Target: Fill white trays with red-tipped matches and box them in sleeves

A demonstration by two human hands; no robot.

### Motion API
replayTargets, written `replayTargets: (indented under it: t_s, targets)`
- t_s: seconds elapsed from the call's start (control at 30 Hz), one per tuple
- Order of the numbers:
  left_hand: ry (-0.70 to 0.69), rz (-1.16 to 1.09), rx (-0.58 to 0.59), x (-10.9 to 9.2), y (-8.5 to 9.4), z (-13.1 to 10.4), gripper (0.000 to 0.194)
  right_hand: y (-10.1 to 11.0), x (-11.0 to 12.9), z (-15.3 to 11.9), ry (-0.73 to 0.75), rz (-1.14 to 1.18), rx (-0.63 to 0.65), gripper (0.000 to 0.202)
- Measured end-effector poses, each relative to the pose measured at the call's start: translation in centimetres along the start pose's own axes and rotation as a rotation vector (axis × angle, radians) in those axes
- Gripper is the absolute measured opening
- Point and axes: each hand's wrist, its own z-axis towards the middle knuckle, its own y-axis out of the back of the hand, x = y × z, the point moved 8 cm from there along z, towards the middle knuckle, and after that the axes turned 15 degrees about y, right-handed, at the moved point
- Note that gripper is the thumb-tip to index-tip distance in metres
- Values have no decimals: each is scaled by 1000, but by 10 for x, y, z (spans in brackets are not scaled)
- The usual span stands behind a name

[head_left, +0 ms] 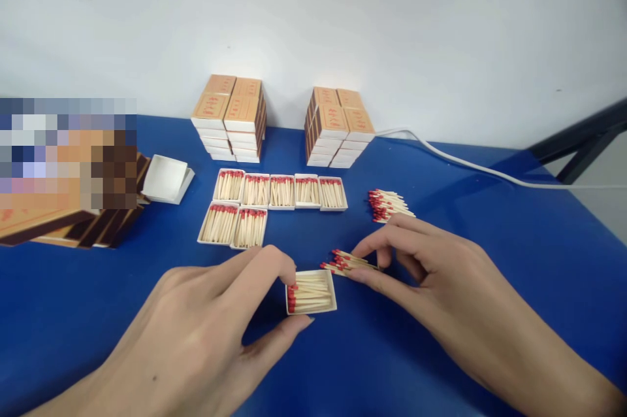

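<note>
A white matchbox tray lies near the middle front, with red-tipped matches lying sideways in it. My left hand grips this tray between thumb and fingers, one fingertip at its left end over the match heads. Just right of the tray, my right hand pinches a small bunch of matches, their red heads pointing left. Behind that hand lies a loose pile of matches. Several filled trays stand in two rows farther back, heads away from me.
Two stacks of closed matchboxes, one left and one right, stand against the white wall. Empty white trays and matchbox sleeves lie at left, partly behind a pixelated patch. A white cable crosses the blue table at back right.
</note>
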Motion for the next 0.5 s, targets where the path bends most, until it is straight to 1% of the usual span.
replayTargets:
  t_s: [0.37, 0.5]
  targets:
    - [-11, 24, -32, -4, 5, 1, 9, -3, -9, -5, -26, 11, 63, 18]
    - [-18, 34, -52, -9, 8, 4, 4, -2, -10, -4, -22, 11, 52, 19]
